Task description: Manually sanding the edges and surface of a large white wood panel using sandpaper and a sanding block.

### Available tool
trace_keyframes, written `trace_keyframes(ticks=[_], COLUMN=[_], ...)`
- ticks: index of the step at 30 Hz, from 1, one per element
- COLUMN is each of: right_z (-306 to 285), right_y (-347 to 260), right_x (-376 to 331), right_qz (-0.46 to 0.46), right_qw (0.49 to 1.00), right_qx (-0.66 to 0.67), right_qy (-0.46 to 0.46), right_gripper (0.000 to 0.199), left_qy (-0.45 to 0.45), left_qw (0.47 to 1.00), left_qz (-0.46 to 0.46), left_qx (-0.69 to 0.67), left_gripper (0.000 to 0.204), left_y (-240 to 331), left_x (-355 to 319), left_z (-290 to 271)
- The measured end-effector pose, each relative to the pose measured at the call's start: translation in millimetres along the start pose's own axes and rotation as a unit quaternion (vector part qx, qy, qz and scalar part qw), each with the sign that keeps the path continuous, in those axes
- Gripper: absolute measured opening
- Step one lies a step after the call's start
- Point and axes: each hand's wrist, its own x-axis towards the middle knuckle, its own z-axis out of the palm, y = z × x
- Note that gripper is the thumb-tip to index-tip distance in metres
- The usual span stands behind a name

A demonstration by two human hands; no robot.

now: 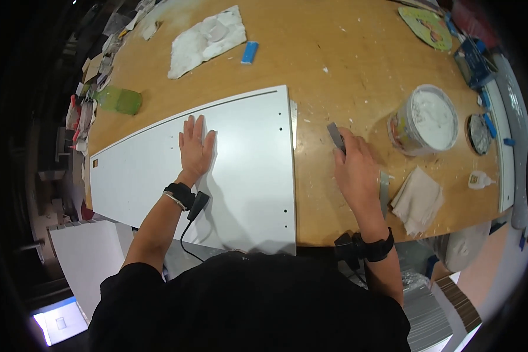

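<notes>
My left hand (195, 146) lies flat on a long white panel (246, 158), its fingers stretched toward the far edge. The panel has small dark holes near its right end and a thin groove along the far side. To the right of the panel, my right hand (356, 167) is closed on a small grey flat block (335, 136), held between thumb and fingers over the wooden table. The palm side of that hand is hidden. A greyish-green strip (384, 190) lies beside my right wrist, partly covered.
At right stand a tub of white paste (433, 120), a folded beige cloth (418, 202), a round dark lid (479, 134) and a small white bottle (480, 180). A green bottle (120, 100) lies at left. Farther back are a white cloth (193, 47) and a blue block (249, 52).
</notes>
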Motion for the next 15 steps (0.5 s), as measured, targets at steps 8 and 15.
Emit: trace_keyframes(ticks=[8, 15], right_z=[35, 131], right_y=[-91, -139], right_x=[126, 223], right_qz=[-0.038, -0.011], right_qw=[0.995, 0.985], right_qx=[0.051, -0.113], right_qy=[-0.081, -0.134], right_gripper=[0.038, 0.057], left_qy=[-0.003, 0.006], left_qw=[1.000, 0.998], left_qz=[-0.017, -0.017], left_qx=[-0.012, -0.055], left_gripper=[0.055, 0.056], left_y=[5, 9], left_x=[-3, -2], left_z=[-5, -10])
